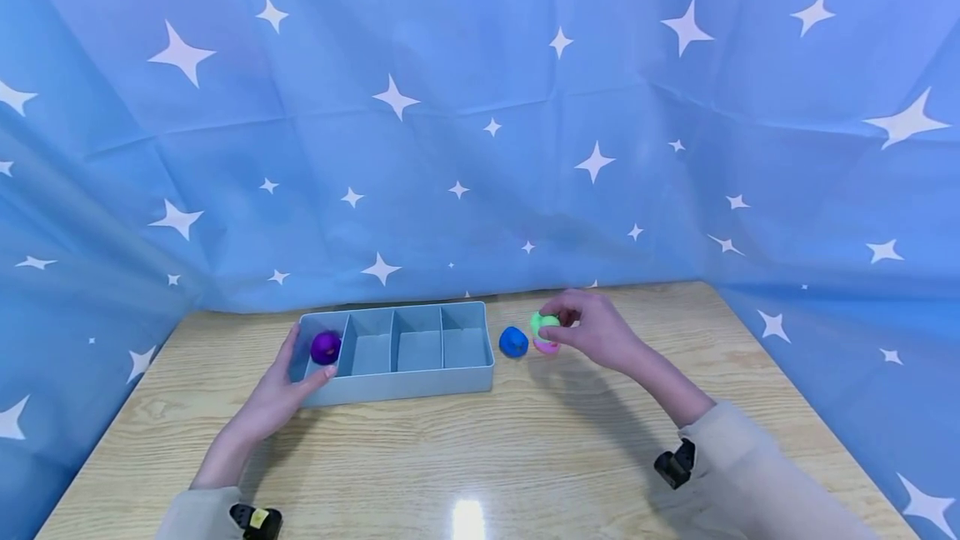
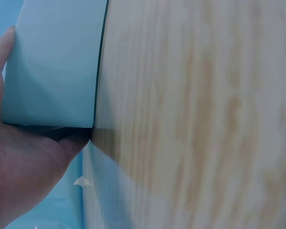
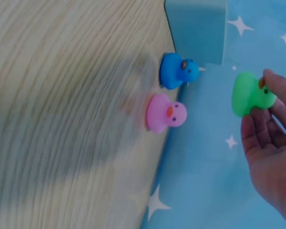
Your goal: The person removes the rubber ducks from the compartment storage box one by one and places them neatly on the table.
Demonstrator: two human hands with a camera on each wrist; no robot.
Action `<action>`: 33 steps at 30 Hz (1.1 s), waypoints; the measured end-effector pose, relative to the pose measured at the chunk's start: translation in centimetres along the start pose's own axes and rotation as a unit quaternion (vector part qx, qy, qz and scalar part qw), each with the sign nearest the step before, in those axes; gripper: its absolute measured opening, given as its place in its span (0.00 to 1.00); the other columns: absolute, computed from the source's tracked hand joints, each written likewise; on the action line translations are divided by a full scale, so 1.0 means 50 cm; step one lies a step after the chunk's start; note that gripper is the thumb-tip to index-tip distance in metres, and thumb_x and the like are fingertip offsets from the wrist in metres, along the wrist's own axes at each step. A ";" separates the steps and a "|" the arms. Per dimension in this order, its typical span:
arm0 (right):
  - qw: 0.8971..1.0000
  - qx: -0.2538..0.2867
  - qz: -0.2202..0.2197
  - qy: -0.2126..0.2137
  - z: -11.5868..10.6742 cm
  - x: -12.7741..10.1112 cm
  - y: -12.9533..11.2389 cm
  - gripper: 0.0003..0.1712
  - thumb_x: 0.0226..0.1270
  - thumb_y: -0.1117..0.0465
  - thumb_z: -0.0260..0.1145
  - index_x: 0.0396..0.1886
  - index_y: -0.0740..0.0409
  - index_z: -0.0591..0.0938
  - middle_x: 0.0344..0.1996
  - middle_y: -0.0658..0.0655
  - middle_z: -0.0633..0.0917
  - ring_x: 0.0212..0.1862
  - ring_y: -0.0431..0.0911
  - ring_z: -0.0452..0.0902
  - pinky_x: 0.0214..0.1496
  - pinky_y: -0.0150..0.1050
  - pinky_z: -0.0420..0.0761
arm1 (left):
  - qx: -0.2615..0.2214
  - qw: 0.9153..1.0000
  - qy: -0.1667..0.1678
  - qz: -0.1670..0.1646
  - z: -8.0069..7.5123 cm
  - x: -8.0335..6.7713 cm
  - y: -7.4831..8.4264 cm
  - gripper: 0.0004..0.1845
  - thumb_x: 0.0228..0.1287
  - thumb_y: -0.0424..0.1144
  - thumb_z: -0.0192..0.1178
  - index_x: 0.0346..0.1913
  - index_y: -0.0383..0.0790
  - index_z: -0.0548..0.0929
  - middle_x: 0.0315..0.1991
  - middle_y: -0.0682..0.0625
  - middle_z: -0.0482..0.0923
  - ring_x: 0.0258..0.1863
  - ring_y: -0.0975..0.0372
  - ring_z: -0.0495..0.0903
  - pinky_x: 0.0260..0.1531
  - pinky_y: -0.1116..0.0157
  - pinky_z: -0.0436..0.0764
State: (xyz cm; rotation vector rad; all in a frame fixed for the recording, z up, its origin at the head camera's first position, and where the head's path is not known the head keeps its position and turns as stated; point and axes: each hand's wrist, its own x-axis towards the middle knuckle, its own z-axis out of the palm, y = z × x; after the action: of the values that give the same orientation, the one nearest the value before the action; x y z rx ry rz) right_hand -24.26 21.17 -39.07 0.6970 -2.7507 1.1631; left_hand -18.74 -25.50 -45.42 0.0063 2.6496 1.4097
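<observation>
My right hand (image 1: 596, 332) pinches a green rubber duck (image 3: 250, 95) between thumb and fingers, raised above the table. Below it sit a pink rubber duck (image 3: 160, 114) and a blue rubber duck (image 3: 174, 71), side by side on the wood. The grey-blue divided box (image 1: 412, 382) lies to their left, its compartments in one row. At its left end my left hand (image 1: 273, 394) grips the box, thumb over the near rim and fingers along the end wall. A rounded purple toy (image 1: 326, 347) rests in the leftmost compartment.
The pale wooden table (image 1: 420, 457) meets a blue star-patterned cloth (image 1: 480, 148) at the back and at both sides. A bright light reflection shows near the table's front. Each sleeve carries a small black wrist camera.
</observation>
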 end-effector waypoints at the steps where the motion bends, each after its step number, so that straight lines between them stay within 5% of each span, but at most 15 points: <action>1: 1.000 -0.002 0.002 0.002 -0.002 -0.002 0.004 0.12 0.62 0.63 0.77 0.46 0.58 0.89 0.32 0.48 0.82 0.35 0.46 0.76 0.40 0.42 0.80 | 0.000 1.000 0.000 -0.001 0.000 0.000 0.001 0.60 0.72 0.58 0.62 0.82 0.44 0.26 0.81 0.31 0.30 0.77 0.31 0.36 0.68 0.28 0.46; 22: 0.999 -0.019 0.032 0.025 -0.027 -0.040 0.074 0.13 0.64 0.65 0.75 0.48 0.63 0.89 0.35 0.50 0.83 0.36 0.46 0.77 0.40 0.40 0.81 | 0.004 1.000 -0.001 -0.003 0.000 0.000 -0.002 0.60 0.72 0.58 0.62 0.82 0.44 0.26 0.81 0.29 0.31 0.77 0.30 0.37 0.67 0.27 0.47; 33: 0.998 -0.009 0.060 0.031 -0.021 -0.051 0.130 0.14 0.64 0.68 0.75 0.48 0.69 0.87 0.40 0.60 0.86 0.40 0.48 0.81 0.42 0.37 0.85 | -0.001 1.000 0.001 0.000 0.000 0.000 0.000 0.60 0.72 0.57 0.62 0.82 0.43 0.26 0.81 0.30 0.30 0.77 0.31 0.36 0.68 0.27 0.46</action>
State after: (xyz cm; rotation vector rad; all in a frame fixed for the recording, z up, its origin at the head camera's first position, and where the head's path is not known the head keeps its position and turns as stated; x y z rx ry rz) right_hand -24.93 26.83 -43.23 0.4927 -2.7813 1.1589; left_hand -18.75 -25.49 -45.40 0.0040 2.6483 1.4135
